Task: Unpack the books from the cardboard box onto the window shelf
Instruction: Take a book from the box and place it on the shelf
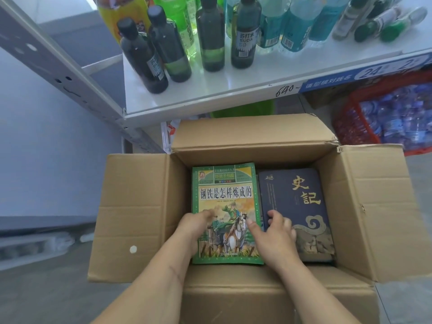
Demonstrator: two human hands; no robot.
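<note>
An open cardboard box (140, 206) stands on the floor below a white shelf (245, 85). Inside lie two books side by side: a green illustrated book (224, 190) on the left and a dark blue book (297, 197) with gold characters on the right. My left hand (194, 226) grips the green book's left edge, thumb on the cover. My right hand (271, 235) holds its right edge, thumb on the cover and fingers curled down into the gap between the two books. More books may lie underneath; I cannot tell.
Several dark, green and blue bottles (210, 36) crowd the back of the shelf, leaving its front strip bare. A red crate (346, 127) of water bottles sits on the floor to the right. A grey metal shelf upright (58, 78) runs diagonally at left.
</note>
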